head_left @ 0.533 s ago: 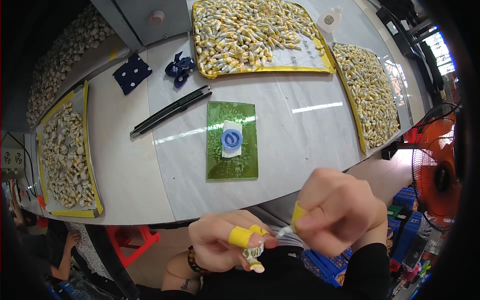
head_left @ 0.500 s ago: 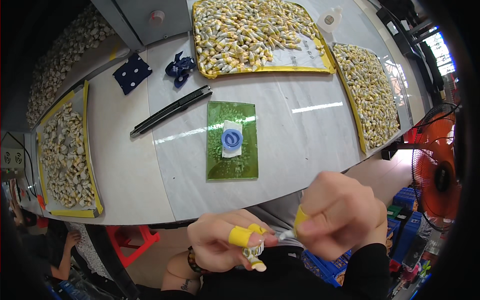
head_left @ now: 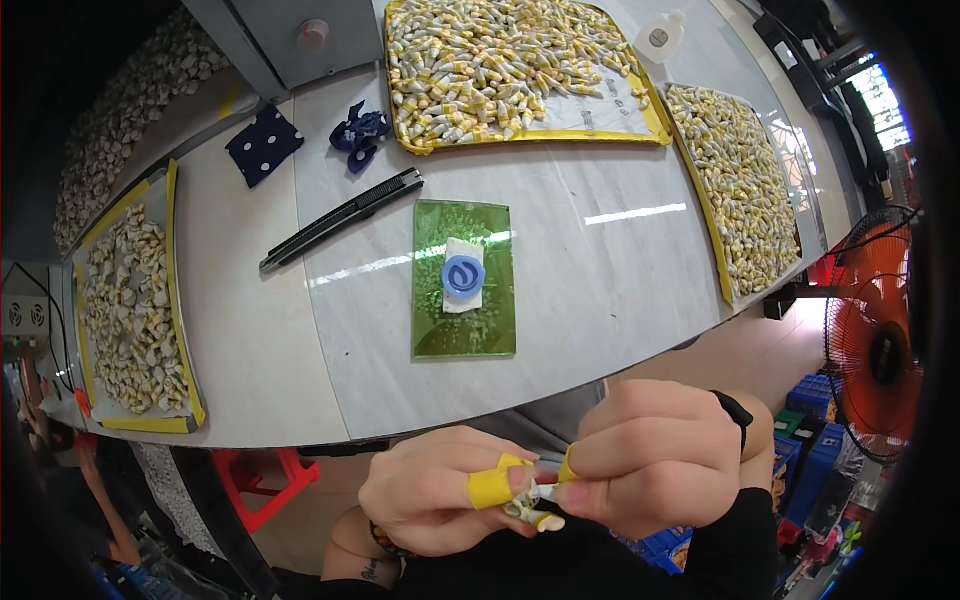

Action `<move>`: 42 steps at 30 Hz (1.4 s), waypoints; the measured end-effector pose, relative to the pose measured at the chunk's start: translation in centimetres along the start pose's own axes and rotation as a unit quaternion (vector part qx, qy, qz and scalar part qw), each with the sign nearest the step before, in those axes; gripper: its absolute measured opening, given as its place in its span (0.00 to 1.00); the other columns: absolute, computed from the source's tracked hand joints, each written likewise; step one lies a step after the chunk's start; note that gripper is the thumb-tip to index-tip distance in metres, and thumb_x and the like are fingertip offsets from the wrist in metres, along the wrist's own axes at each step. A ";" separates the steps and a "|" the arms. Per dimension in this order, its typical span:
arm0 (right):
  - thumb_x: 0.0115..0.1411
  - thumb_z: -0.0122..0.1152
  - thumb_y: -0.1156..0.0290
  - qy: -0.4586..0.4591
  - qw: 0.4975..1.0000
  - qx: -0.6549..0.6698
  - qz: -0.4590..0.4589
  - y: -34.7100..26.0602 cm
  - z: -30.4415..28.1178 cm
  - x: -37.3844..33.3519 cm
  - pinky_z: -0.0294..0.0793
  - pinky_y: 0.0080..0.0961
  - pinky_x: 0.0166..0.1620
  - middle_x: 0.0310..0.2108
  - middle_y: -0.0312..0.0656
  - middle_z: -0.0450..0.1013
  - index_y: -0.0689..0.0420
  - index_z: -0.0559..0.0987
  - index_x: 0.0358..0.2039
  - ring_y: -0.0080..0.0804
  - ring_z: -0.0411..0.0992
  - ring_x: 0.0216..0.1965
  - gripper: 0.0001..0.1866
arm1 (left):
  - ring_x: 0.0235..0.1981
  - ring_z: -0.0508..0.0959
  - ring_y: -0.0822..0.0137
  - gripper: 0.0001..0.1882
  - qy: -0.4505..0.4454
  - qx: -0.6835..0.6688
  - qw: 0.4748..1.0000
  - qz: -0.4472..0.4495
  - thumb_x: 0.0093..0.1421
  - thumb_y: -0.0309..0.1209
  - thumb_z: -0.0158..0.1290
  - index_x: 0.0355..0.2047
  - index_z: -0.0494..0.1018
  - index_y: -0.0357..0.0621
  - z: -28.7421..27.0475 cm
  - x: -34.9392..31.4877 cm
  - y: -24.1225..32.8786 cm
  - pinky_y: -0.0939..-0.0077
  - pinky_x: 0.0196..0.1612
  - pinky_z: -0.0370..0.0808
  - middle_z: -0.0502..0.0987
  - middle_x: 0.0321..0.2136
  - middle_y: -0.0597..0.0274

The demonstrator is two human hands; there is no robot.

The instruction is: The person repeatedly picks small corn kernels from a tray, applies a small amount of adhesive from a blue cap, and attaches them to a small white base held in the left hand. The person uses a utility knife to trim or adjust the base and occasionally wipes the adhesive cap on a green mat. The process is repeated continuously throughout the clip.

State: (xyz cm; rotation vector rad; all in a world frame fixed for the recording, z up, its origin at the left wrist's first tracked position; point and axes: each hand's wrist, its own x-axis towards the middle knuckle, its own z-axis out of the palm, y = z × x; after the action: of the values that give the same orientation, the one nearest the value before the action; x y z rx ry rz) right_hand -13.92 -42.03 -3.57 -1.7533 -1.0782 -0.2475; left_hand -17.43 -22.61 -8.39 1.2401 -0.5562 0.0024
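Holding, left hand (head_left: 425, 495): one small white-and-yellow figure (head_left: 538, 518), clamped between thumb and fingers, just off the near edge of the table (head_left: 380, 385). Holding, right hand (head_left: 655, 460): one small white piece (head_left: 543, 492), pinched between thumb and forefinger, its tip at the figure; whether joined, cannot be told. Yellow wraps (head_left: 490, 490), on fingers of both hands. Step in hand, by judgement: fitting piece to figure. Next move, by judgement: calls for a steady left hold and a light, straight push from the right. On the table: green plate (head_left: 435, 335), bearing a blue disc (head_left: 463, 277) on a white pad (head_left: 463, 306); black knife (head_left: 340, 222), beyond, leftward; yellow-rimmed left tray (head_left: 183, 300), far tray (head_left: 652, 135) and right tray (head_left: 697, 200), all filled with small pieces.
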 end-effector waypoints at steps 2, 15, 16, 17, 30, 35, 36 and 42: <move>0.46 0.69 0.82 -0.026 1.000 0.002 0.006 -0.2 -0.5 0.0 0.73 0.21 0.23 0.25 0.42 0.75 0.63 0.77 0.27 0.30 0.72 0.22 0.08 | 0.25 0.82 0.55 0.14 0.001 0.028 1.000 0.001 0.50 0.26 0.67 0.33 0.73 0.38 0.1 0.3 0.1 0.66 0.28 0.81 0.79 0.24 0.52; 0.48 0.67 0.81 -0.069 0.997 0.021 -0.014 0.2 -0.9 0.6 0.73 0.23 0.23 0.25 0.45 0.74 0.64 0.77 0.25 0.33 0.72 0.22 0.06 | 0.30 0.82 0.55 0.20 0.001 0.120 0.991 0.051 0.42 0.21 0.69 0.36 0.77 0.33 0.2 0.3 0.8 0.72 0.32 0.81 0.79 0.30 0.50; 0.48 0.67 0.82 -0.070 0.997 0.028 -0.010 0.2 -0.9 0.6 0.73 0.23 0.23 0.24 0.45 0.74 0.64 0.77 0.25 0.33 0.72 0.22 0.06 | 0.30 0.82 0.55 0.19 0.003 0.125 0.991 0.056 0.41 0.21 0.69 0.36 0.76 0.33 0.3 0.3 0.9 0.72 0.32 0.81 0.79 0.30 0.50; 0.48 0.67 0.82 -0.070 0.997 0.035 -0.006 0.2 -0.9 0.6 0.73 0.23 0.23 0.24 0.45 0.74 0.64 0.76 0.25 0.33 0.72 0.21 0.06 | 0.30 0.82 0.55 0.19 0.000 0.126 0.990 0.058 0.41 0.21 0.69 0.35 0.76 0.33 0.2 0.3 0.9 0.72 0.32 0.81 0.79 0.30 0.50; 0.44 0.68 0.83 0.006 1.000 -0.012 0.002 -0.2 0.1 0.1 0.71 0.22 0.20 0.22 0.42 0.74 0.61 0.75 0.23 0.30 0.71 0.19 0.09 | 0.31 0.82 0.57 0.19 -0.021 0.110 0.993 0.028 0.45 0.23 0.68 0.38 0.77 0.35 -0.1 0.8 0.8 0.71 0.33 0.80 0.80 0.30 0.50; 0.42 0.70 0.80 0.010 0.996 -0.094 0.008 -0.8 -0.3 0.1 0.70 0.19 0.20 0.22 0.39 0.73 0.60 0.77 0.26 0.28 0.70 0.19 0.11 | 0.34 0.82 0.59 0.28 0.029 0.210 0.977 0.012 0.43 0.33 0.72 0.44 0.75 0.37 -0.7 0.2 1.2 0.72 0.34 0.79 0.81 0.34 0.52; 0.43 0.70 0.79 0.020 0.994 -0.108 0.000 -0.9 -0.3 0.0 0.70 0.19 0.20 0.22 0.38 0.73 0.59 0.77 0.27 0.28 0.70 0.19 0.10 | 0.34 0.82 0.58 0.27 0.076 0.196 0.978 0.003 0.41 0.33 0.73 0.42 0.76 0.38 -0.1 -0.1 1.2 0.71 0.36 0.80 0.81 0.35 0.52; 0.46 0.70 0.79 0.036 0.998 -0.051 0.006 -0.9 0.6 -0.9 0.71 0.19 0.21 0.24 0.37 0.74 0.58 0.78 0.29 0.29 0.70 0.20 0.10 | 0.36 0.81 0.56 0.20 0.029 0.147 0.988 0.034 0.46 0.26 0.68 0.41 0.77 0.38 0.2 0.0 0.4 0.68 0.43 0.80 0.81 0.37 0.53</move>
State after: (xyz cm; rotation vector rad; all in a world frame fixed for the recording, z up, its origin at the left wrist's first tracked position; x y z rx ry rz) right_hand -15.31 -42.00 -3.82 -1.8267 -1.0184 -0.3611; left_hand -17.60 -22.63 -8.03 1.5015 -0.5603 0.1821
